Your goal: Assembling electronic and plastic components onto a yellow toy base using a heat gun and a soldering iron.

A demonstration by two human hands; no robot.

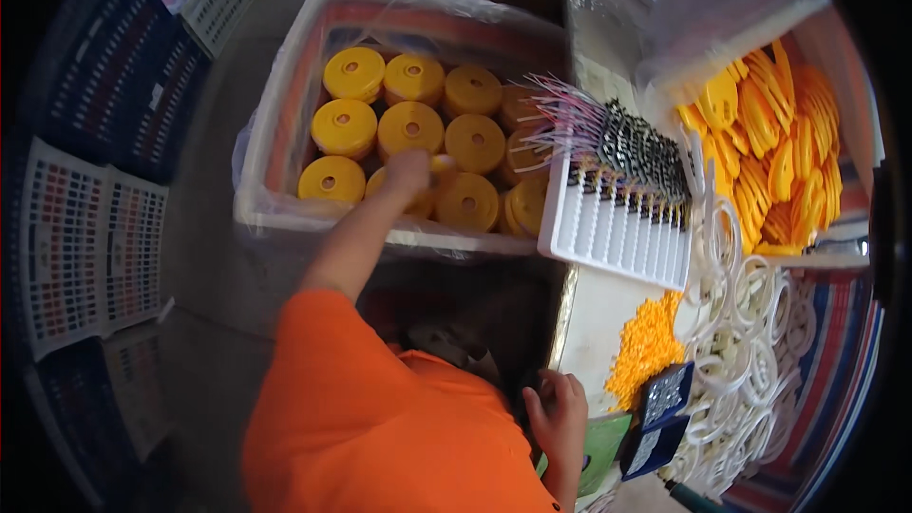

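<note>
Dim, soft indoor light, murky floor [214, 290], deep shadow below the white box [269, 138], pale sheen on the film [717, 24], left hand [410, 173] smeared by blur, crates [68, 242] bowed by fisheye distortion, black corners

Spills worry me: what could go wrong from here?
The left hand, over stacked yellow discs, might topple a stack. The white tray appears to jut past the edge of the table, so a knock might tip it. The right hand is near the loose orange pieces and might scatter them.
</note>
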